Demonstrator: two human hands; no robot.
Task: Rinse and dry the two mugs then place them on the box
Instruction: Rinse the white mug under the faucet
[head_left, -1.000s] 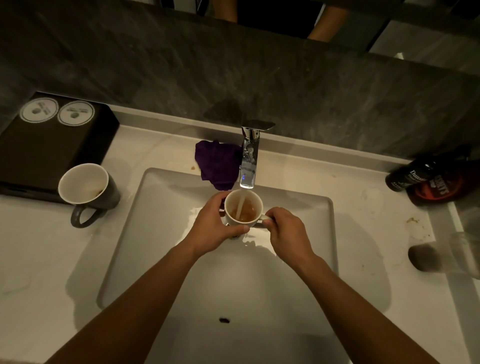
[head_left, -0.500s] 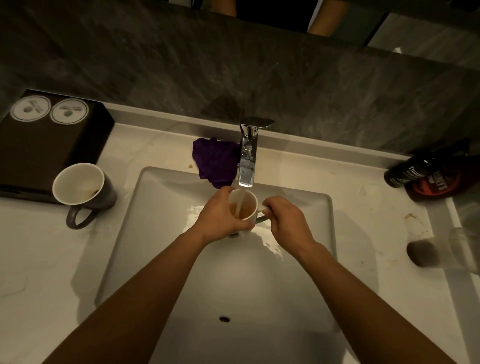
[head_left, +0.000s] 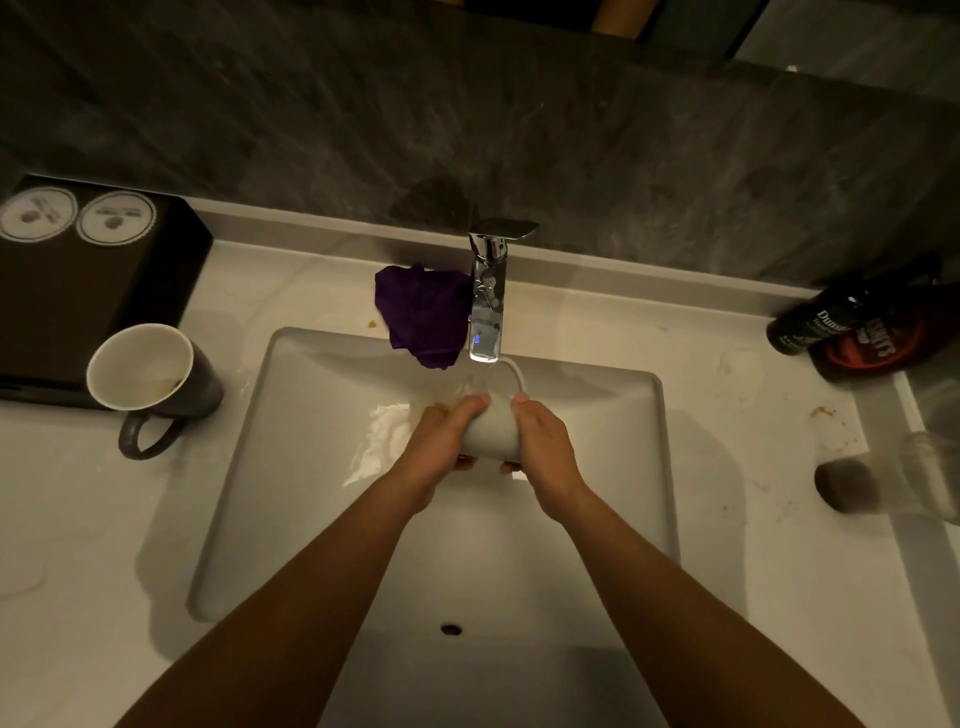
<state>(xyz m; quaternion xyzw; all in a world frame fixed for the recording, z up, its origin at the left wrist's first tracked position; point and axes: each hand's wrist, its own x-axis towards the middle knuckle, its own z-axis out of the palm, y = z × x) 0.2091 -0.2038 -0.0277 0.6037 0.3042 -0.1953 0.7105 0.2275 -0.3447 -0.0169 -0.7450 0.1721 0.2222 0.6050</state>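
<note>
At frame centre, left hand (head_left: 441, 436) and right hand (head_left: 545, 441) wrap their fingers around the pale ceramic mug (head_left: 491, 428), tipped away under the chrome tap (head_left: 488, 306), likely to empty it.

Faucet (head_left: 488, 306) and purple cloth (head_left: 423, 314) block the sink's (head_left: 311, 467) back edge. Dark mug (head_left: 156, 376) stands touching the box (head_left: 88, 296) front; box top open. Bottles (head_left: 857, 327) crowd the right counter.
</note>
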